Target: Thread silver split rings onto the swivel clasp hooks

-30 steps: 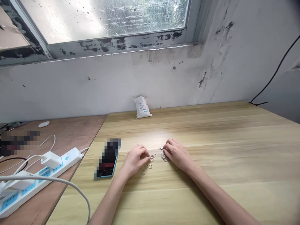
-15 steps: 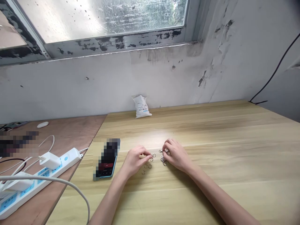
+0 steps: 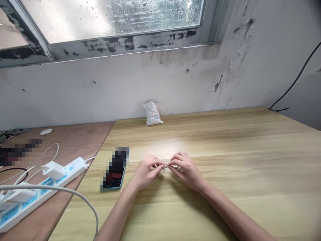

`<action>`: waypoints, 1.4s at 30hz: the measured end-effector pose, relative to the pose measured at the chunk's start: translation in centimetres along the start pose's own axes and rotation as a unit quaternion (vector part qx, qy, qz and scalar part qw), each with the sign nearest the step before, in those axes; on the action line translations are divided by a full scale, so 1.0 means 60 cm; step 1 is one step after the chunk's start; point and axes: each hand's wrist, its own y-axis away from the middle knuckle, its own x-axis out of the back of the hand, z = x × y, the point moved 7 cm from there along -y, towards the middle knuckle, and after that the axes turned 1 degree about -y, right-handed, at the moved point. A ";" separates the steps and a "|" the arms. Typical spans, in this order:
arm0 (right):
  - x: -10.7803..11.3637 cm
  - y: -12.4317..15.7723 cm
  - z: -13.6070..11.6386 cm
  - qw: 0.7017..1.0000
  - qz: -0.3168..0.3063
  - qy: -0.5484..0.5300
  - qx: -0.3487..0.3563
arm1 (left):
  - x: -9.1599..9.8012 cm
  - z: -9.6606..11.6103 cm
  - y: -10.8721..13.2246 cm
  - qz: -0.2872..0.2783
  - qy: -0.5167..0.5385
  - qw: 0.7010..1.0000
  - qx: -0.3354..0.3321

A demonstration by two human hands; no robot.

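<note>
No text can be read. The white bag [image 3: 152, 114] against the wall, at top centre of the frame, bears small printed lines and a blue mark, all too small to make out. The phone [image 3: 115, 172], just beside the left hand [image 3: 145, 173], is pixelated, with only a red band showing and nothing legible.

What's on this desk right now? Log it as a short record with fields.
Hands: left hand and right hand pinch a small metal ring between them
Nearby: loose metal rings under the left hand, more metal rings under the right
Surface: light wooden tabletop
Also there: blue-cased phone, white sachet, power strip
</note>
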 end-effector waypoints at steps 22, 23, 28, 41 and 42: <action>-0.020 0.008 0.001 1.000 -0.008 0.019 0.001 | 0.032 -0.037 0.002 0.062 -0.030 0.994 0.086; -0.024 0.009 0.001 0.999 -0.019 0.026 0.003 | 0.033 -0.039 0.002 0.063 -0.021 0.993 0.094; -0.006 0.007 0.019 0.997 -0.039 0.057 -0.026 | 0.032 -0.032 0.001 0.062 -0.004 0.993 0.102; -0.009 -0.002 0.045 0.956 -0.085 0.277 -0.039 | 0.026 -0.024 0.002 0.059 -0.038 0.996 0.050; -0.010 -0.004 0.042 0.953 -0.083 0.290 -0.031 | 0.027 -0.023 0.002 0.065 -0.044 0.996 0.045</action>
